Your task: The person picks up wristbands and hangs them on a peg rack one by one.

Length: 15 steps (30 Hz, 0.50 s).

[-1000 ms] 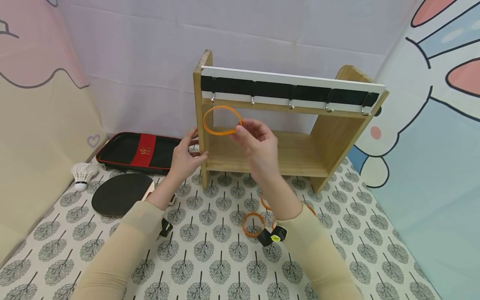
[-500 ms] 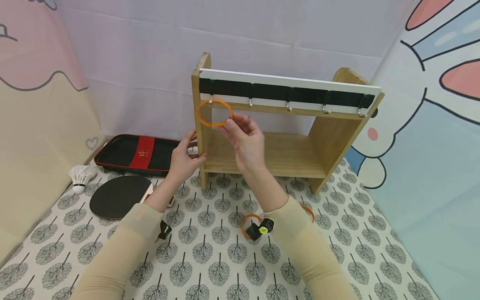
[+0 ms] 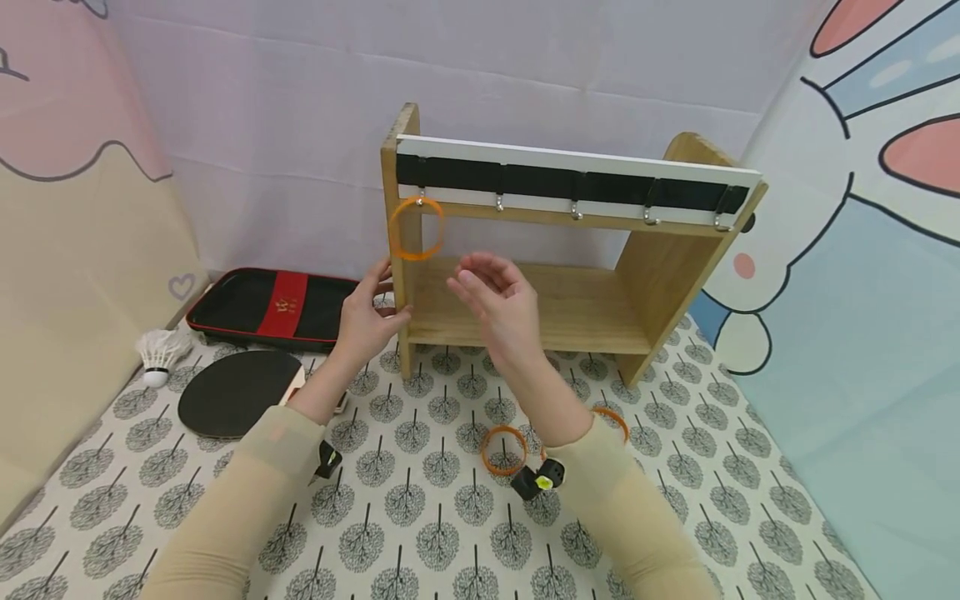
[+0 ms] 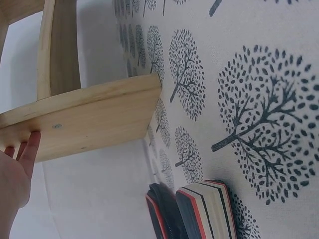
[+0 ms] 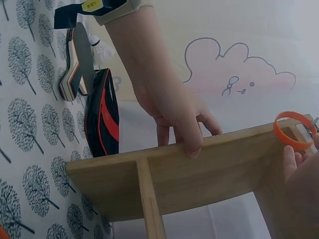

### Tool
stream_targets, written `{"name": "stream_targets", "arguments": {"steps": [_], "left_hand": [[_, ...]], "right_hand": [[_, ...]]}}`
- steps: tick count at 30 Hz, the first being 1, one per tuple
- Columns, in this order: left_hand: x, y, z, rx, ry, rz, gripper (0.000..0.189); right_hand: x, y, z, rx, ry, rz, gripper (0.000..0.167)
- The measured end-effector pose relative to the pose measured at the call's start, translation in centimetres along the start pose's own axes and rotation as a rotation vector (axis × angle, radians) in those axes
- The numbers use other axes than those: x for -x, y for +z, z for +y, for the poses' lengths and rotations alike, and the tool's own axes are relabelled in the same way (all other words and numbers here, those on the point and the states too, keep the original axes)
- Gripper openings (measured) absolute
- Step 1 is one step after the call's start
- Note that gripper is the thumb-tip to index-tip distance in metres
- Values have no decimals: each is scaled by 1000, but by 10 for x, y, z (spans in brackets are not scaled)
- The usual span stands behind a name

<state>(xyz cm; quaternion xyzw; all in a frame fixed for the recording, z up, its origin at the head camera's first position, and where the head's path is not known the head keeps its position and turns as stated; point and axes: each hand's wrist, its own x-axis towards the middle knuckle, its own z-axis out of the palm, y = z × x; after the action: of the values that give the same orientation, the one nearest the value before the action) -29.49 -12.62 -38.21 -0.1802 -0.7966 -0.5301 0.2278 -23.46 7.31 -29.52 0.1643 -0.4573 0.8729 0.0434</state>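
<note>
An orange ring (image 3: 414, 257) hangs from the leftmost metal hook (image 3: 421, 193) of the hook strip (image 3: 536, 177) on a wooden shelf (image 3: 525, 312). My right hand (image 3: 506, 304) is just right of the ring, apart from it, with fingers loosely bent and nothing between them. With my left hand (image 3: 369, 312) I hold the shelf's left side panel, thumb at the front edge and fingers along the outer face. The right wrist view also shows this grip on the panel and the orange ring (image 5: 278, 134) at the hook.
On the tree-print cloth lie more orange rings, one (image 3: 488, 460) beside my right wrist and another (image 3: 617, 417) partly behind my forearm. To the left are a black-and-red case (image 3: 240, 304), a table tennis paddle (image 3: 236, 392) and a shuttlecock (image 3: 159, 354). A curtain stands behind the shelf.
My right hand has carried the orange ring left to the first hook, let go of it and drawn back to the right and down. My left hand stays on the side panel.
</note>
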Motion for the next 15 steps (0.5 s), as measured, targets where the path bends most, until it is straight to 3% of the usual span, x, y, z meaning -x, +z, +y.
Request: {"name": "stream_targets", "arguments": {"steps": [3, 10, 15], "left_hand": [[-1, 0, 4, 11, -3, 1, 76], [6, -5, 36, 10, -6, -9, 71], [8, -5, 42, 12, -7, -9, 71]], "right_hand": [[8, -9, -5, 74, 0, -35, 25], [25, -35, -15, 336, 43, -43, 31], [40, -59, -15, 562, 79, -64, 31]]}}
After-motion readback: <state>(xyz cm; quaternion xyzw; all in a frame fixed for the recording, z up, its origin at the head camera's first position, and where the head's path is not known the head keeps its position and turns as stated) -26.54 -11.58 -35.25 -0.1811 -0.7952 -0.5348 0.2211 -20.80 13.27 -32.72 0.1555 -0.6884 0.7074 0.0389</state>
